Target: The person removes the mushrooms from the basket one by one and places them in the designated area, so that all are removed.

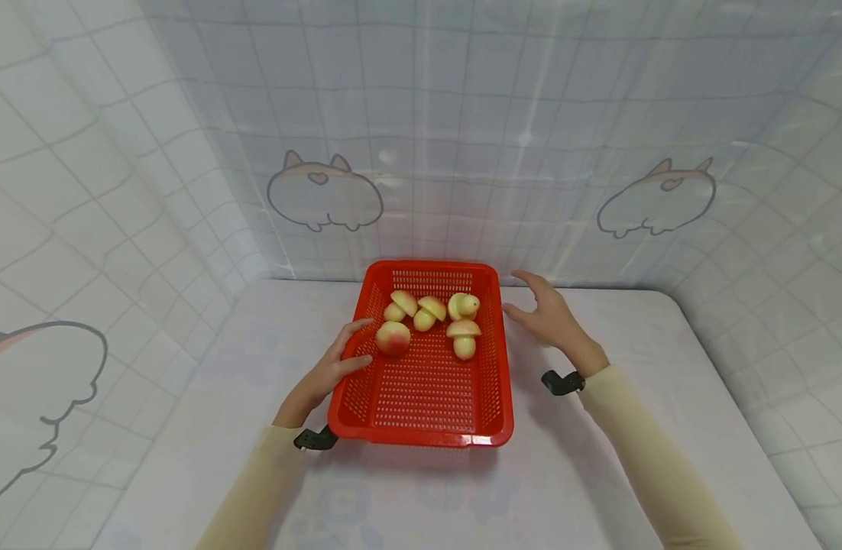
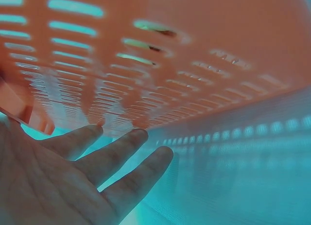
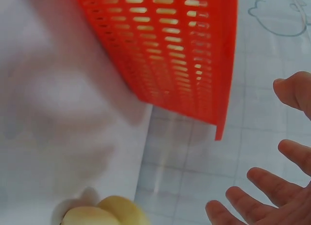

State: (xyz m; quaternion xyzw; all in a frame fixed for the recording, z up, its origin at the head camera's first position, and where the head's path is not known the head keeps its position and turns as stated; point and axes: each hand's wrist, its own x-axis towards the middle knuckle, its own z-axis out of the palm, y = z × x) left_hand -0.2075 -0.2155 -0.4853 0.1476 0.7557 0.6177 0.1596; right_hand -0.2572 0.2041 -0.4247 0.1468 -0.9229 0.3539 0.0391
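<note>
A red plastic basket (image 1: 424, 397) is tilted in the head view and its base is raised in the left wrist view. My left hand (image 1: 328, 374) grips its left side, thumb and a finger over the rim, the other fingers (image 2: 114, 152) reaching under the slotted base. Inside lie several yellow toy mushrooms (image 1: 464, 340) with pink-tinged caps, one showing its round reddish cap (image 1: 393, 338). Apart from the basket's right rim, my right hand (image 1: 552, 317) holds nothing, fingers spread. Below it on the table is another yellow mushroom (image 3: 95, 215), mostly hidden in the head view.
The pale table (image 1: 641, 359) ends at a tiled-pattern sheet wall (image 1: 462, 176) just behind the basket. Similar sheeting (image 1: 792, 252) hangs at both sides. Each wrist carries a small black camera mount (image 1: 561, 382).
</note>
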